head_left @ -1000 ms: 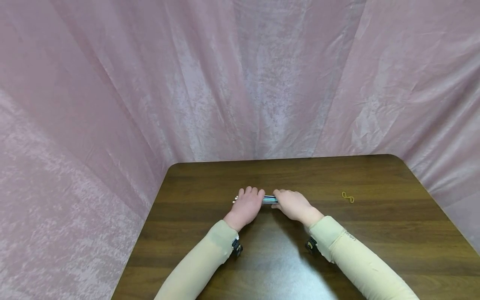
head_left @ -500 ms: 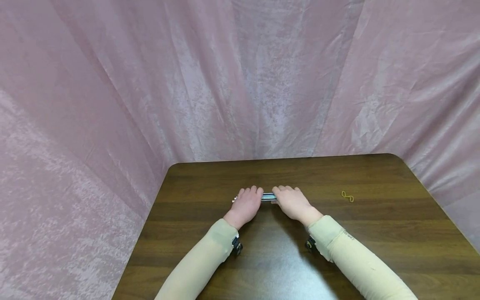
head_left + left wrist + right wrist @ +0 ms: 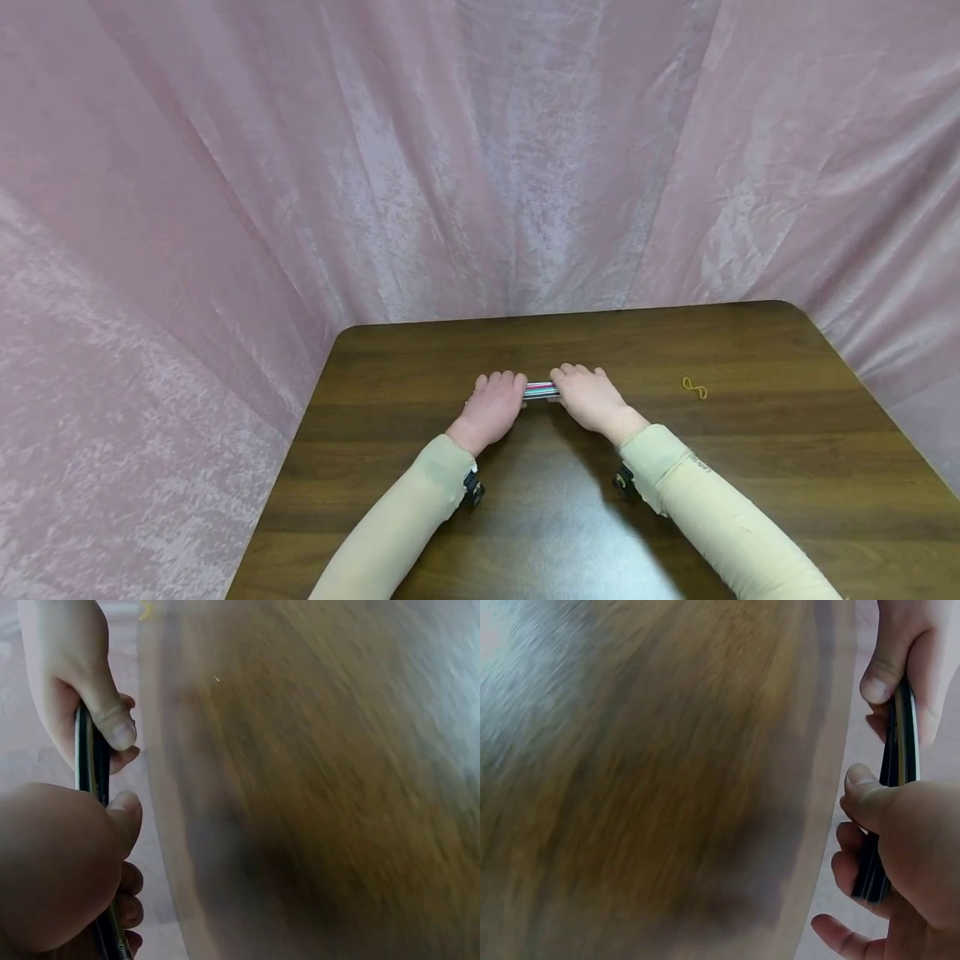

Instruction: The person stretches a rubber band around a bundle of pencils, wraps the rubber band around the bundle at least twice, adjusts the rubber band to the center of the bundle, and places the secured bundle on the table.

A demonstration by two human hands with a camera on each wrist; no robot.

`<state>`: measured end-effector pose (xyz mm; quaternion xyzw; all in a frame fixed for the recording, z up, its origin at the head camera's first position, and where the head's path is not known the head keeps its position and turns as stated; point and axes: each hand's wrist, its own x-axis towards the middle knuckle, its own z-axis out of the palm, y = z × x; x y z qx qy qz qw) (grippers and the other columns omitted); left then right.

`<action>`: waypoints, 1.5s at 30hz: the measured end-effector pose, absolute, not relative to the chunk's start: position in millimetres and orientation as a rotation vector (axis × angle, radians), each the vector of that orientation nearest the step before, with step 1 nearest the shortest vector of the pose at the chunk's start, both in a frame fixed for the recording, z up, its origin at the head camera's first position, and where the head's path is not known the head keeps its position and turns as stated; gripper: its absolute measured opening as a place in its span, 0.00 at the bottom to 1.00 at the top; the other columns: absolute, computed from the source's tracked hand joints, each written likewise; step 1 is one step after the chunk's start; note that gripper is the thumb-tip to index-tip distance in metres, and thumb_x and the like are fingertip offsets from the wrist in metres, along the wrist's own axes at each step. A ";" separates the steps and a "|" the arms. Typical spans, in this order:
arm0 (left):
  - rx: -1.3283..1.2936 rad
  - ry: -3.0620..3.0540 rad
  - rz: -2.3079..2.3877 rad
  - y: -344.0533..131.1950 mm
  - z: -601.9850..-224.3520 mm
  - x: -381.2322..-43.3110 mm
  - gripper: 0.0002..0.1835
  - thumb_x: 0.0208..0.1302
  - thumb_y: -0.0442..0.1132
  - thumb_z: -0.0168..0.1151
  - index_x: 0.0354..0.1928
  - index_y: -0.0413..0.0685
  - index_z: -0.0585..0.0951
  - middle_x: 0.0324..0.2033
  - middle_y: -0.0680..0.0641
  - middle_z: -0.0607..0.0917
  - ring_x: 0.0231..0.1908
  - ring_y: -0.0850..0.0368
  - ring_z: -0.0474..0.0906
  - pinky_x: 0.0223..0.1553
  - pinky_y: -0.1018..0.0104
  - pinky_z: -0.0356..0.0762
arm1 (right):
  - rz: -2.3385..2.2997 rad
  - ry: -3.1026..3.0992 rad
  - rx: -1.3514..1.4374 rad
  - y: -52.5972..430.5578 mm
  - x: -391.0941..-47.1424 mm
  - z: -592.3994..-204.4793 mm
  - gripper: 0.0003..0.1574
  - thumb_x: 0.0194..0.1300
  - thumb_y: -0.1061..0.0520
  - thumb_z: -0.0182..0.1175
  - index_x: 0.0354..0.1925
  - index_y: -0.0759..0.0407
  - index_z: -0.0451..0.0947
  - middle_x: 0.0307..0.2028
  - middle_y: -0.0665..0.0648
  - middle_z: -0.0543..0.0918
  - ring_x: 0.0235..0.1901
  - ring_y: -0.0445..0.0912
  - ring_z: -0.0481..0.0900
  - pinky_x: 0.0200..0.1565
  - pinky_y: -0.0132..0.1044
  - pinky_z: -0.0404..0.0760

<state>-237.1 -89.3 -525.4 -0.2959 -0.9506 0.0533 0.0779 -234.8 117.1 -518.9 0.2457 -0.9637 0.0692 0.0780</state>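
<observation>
A bundle of slim pencils (image 3: 542, 390), striped in dark, white, teal and pink, runs sideways between my two hands. My left hand (image 3: 492, 408) grips its left part and covers most of that end. Around the right part curl the fingers of my right hand (image 3: 592, 402). A short middle stretch shows between them. In the left wrist view the pencils (image 3: 91, 761) look dark and lie tightly side by side. Their flat dark ends stick out below my right hand (image 3: 922, 847) in the right wrist view, with one finger held away from the bundle.
A twisted yellow rubber band (image 3: 694, 387) lies on the brown wooden table (image 3: 420, 358), to the right of my hands. Pink curtains (image 3: 510, 167) hang behind the table's far edge and along its sides.
Both hands keep hold of the pencils. My right hand has shifted slightly up and away, pink now shows among the stripes, and less of the white left ends is visible.
</observation>
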 end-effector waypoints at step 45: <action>-0.797 -2.765 0.262 -95.5 -514.9 -231.2 0.04 0.77 0.34 0.47 0.47 0.47 0.72 0.38 0.47 0.76 0.41 0.50 0.73 0.40 0.54 0.67 | 0.620 -2.987 0.573 135.4 -212.9 -534.5 0.57 0.65 0.44 0.66 0.73 0.77 0.49 0.75 0.74 0.45 0.75 0.65 0.38 0.70 0.58 0.49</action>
